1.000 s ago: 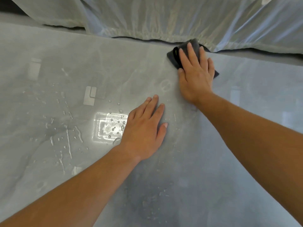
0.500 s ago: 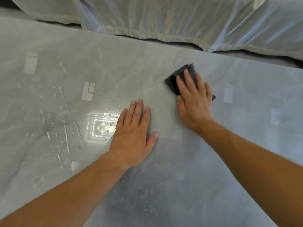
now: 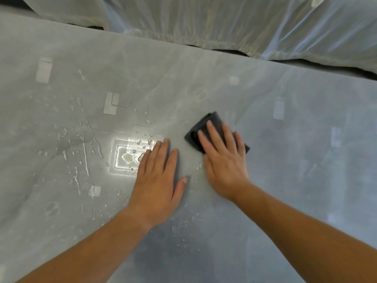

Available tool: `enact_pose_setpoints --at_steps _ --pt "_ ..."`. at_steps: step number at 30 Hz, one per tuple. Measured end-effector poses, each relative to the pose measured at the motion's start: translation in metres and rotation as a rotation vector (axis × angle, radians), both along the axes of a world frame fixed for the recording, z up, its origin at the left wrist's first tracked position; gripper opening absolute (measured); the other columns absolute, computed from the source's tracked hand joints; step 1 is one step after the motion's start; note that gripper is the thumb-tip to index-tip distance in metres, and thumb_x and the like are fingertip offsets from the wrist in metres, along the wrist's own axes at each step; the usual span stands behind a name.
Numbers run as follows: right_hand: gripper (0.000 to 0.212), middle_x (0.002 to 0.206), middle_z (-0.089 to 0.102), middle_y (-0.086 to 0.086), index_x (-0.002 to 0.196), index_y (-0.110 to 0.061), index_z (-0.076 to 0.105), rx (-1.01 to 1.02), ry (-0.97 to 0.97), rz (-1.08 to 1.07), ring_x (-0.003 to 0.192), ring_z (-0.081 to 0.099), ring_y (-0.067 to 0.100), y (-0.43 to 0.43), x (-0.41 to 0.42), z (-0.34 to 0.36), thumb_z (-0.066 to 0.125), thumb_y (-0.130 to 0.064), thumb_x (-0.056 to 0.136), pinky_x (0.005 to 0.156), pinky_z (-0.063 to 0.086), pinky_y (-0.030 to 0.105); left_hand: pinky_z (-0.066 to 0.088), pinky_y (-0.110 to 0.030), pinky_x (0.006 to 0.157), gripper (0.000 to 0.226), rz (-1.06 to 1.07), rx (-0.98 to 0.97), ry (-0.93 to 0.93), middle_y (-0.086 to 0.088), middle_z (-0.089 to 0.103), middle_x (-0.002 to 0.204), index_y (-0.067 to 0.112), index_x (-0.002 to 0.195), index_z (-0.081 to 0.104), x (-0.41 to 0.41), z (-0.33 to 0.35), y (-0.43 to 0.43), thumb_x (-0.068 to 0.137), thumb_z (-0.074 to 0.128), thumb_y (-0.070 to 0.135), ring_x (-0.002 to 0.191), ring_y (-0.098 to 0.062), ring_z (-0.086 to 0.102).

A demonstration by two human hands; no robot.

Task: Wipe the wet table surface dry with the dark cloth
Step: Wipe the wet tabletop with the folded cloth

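Our right hand (image 3: 224, 166) presses flat on the cloth (image 3: 212, 120); our left hand (image 3: 157, 180) lies flat on the table (image 3: 285, 180). Left of it lie droplets (image 3: 85, 152), sheeting (image 3: 204, 21) beyond.

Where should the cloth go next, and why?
Likely slide the dark cloth leftward under the right hand, with the left hand lifting clear. The droplets and streaks lie left of it, while the table right of the cloth looks dry.

Dark cloth (image 3: 212, 120) mostly under right hand (image 3: 224, 162), pale sheet (image 3: 224, 21) cropped above
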State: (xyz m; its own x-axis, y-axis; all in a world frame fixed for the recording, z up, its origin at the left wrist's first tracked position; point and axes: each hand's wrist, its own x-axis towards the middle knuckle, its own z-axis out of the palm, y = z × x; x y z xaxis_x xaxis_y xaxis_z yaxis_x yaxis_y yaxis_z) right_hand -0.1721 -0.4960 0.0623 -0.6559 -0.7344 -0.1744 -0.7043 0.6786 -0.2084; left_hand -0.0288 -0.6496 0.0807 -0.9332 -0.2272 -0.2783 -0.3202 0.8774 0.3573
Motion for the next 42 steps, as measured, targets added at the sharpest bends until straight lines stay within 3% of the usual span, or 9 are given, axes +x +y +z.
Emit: enact_pose_setpoints --at_steps 4,10,17,23,28,31,34,38,42 --pt "0.056 0.168 0.017 -0.003 0.157 -0.030 0.029 0.016 -0.020 0.245 0.155 0.008 0.030 0.029 0.003 -0.001 0.037 -0.032 0.101 0.123 0.011 0.055 0.009 -0.048 0.124 0.068 0.030 -0.026 -0.025 -0.015 0.014 0.167 0.008 0.156 0.028 0.025 0.002 0.007 0.103 0.029 0.050 0.155 -0.028 0.006" --pt "0.061 0.168 0.013 -0.002 0.158 -0.029 0.025 -0.030 -0.020 -0.142 0.154 0.005 0.031 -0.008 -0.018 -0.003 0.034 -0.026 0.098 0.123 0.006 0.052 0.007 -0.046 0.125 0.065 0.041 -0.056 -0.027 -0.016 0.017 0.166 0.008 0.154 0.032 0.051 0.001 0.013 0.102 0.035 0.046 0.155 -0.029 0.008" --pt "0.058 0.167 0.019 -0.001 0.156 -0.029 0.032 0.011 -0.031 0.334 0.155 0.010 0.032 0.058 0.058 0.003 0.039 -0.033 0.098 0.122 0.012 0.056 0.006 -0.046 0.125 0.065 0.022 -0.039 -0.015 -0.013 0.016 0.167 0.010 0.154 0.033 0.074 0.011 0.023 0.102 0.029 0.048 0.155 -0.027 0.006" --pt "0.060 0.168 0.013 -0.001 0.158 -0.029 0.025 -0.028 -0.030 -0.107 0.155 0.003 0.031 0.030 0.051 -0.003 0.033 -0.027 0.098 0.124 0.003 0.052 0.007 -0.048 0.125 0.064 -0.024 -0.055 -0.036 -0.014 0.015 0.167 0.010 0.155 0.032 0.104 0.009 0.024 0.103 0.028 0.047 0.155 -0.028 0.005" --pt "0.056 0.168 0.015 -0.001 0.158 -0.027 0.028 -0.011 -0.008 0.111 0.155 0.004 0.031 0.057 0.130 -0.001 0.036 -0.035 0.103 0.123 0.008 0.055 0.006 -0.049 0.124 0.067 -0.081 -0.087 -0.058 -0.013 0.010 0.168 0.013 0.157 0.025 0.120 -0.004 0.025 0.102 0.028 0.051 0.156 -0.028 0.000" --pt "0.056 0.167 0.017 -0.003 0.157 -0.030 0.031 0.010 -0.011 0.212 0.155 0.007 0.030 0.076 0.135 -0.002 0.037 -0.035 0.101 0.123 0.010 0.055 0.005 -0.050 0.124 0.069 -0.052 -0.066 -0.032 -0.014 0.009 0.168 0.013 0.157 0.024 0.121 -0.007 0.030 0.101 0.028 0.053 0.156 -0.028 0.000" --pt "0.055 0.167 0.020 -0.004 0.155 -0.030 0.033 -0.020 0.012 0.080 0.154 0.012 0.030 0.070 0.111 -0.006 0.036 -0.034 0.100 0.123 0.011 0.053 0.000 -0.048 0.125 0.069 -0.039 -0.046 -0.013 -0.013 0.005 0.168 0.013 0.157 0.022 0.122 -0.008 0.032 0.101 0.027 0.053 0.155 -0.027 -0.005" --pt "0.056 0.168 0.014 -0.002 0.158 -0.028 0.027 -0.046 0.013 -0.206 0.154 0.005 0.030 0.054 0.134 -0.005 0.033 -0.031 0.102 0.123 0.003 0.048 -0.004 -0.044 0.125 0.069 -0.042 -0.016 0.013 -0.011 0.003 0.169 0.013 0.157 0.020 0.135 -0.005 0.032 0.102 0.027 0.053 0.155 -0.025 -0.006" --pt "0.055 0.168 0.014 -0.002 0.158 -0.027 0.027 -0.028 0.009 -0.025 0.155 0.004 0.030 0.076 0.199 -0.004 0.034 -0.034 0.103 0.124 0.007 0.053 0.001 -0.046 0.125 0.069 -0.077 0.003 0.030 -0.012 0.004 0.168 0.012 0.157 0.020 0.160 0.001 0.036 0.101 0.027 0.052 0.156 -0.025 -0.004"
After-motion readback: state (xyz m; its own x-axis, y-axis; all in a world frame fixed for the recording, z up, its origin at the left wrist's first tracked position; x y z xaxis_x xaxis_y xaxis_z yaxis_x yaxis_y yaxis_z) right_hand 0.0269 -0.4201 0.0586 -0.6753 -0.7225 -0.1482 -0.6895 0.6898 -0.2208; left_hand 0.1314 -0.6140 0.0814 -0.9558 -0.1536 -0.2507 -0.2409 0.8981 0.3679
